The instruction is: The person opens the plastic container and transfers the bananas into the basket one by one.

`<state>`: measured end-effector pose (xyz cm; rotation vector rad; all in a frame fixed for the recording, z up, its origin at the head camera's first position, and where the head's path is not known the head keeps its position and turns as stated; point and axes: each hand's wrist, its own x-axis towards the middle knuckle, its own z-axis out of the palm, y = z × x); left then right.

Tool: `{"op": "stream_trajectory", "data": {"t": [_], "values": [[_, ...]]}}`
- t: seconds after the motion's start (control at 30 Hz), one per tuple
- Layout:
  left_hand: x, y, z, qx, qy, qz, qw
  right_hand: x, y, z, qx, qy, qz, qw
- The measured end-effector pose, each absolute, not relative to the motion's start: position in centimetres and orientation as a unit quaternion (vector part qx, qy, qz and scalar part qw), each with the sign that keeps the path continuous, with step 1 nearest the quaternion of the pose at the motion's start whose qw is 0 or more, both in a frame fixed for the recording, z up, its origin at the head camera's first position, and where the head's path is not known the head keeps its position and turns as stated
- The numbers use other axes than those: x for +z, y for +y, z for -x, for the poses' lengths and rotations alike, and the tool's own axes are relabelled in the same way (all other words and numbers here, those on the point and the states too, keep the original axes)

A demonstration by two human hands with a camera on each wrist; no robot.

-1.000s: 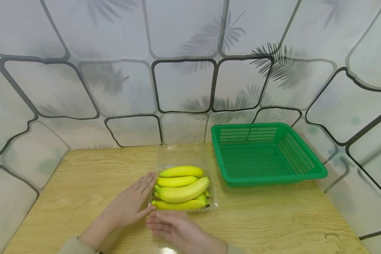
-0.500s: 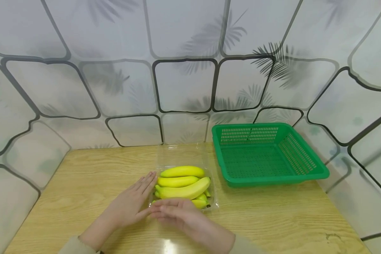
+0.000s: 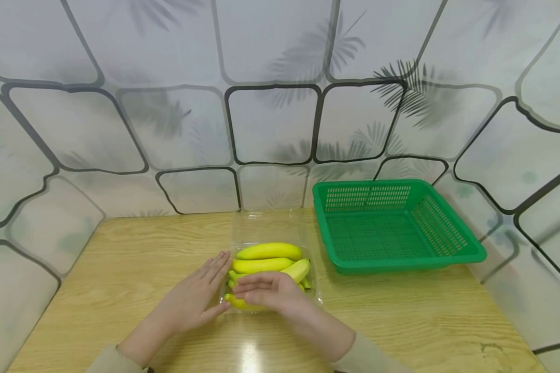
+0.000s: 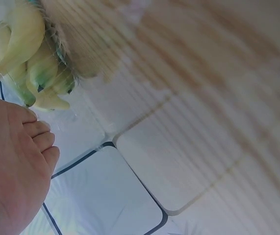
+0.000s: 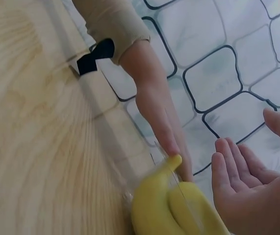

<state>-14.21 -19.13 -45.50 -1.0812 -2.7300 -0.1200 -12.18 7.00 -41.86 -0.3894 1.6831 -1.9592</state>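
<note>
Several yellow bananas lie in a clear plastic container whose lid is folded back toward the wall. My left hand rests at the container's left side, fingers straight and thumb spread toward its front corner. Over the front bananas hovers my right hand, fingers extended and thumb apart, covering part of them. The right wrist view has nothing between that hand's fingers and thumb, with banana ends beside it. In the left wrist view, bananas show through the clear wall beyond my palm.
A green plastic basket with slotted walls stands on the wooden table, right of the container. Patterned wall covering closes off the back and both sides.
My right hand has moved up and slightly right, from in front of the container to over the front bananas. My left hand stays at the container's left side.
</note>
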Motion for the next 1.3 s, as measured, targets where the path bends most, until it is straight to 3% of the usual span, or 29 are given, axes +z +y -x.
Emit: {"op": "stream_trajectory", "data": {"t": [0.43,1.07,1.3], "values": [[-45.8,-19.2,14.3,-0.028,-0.928,0.358,0.097,-41.6,8.5,13.9,-0.655,0.71,0.181,0.183],[-45.6,-19.2,14.3,-0.023,-0.927,0.362,0.095,-42.7,9.9,15.0,-0.482,0.85,0.211,0.017],[-45.4,-19.2,14.1,-0.027,-0.93,0.356,0.09,-42.9,10.6,15.2,-0.438,0.871,0.224,-0.011]]}}
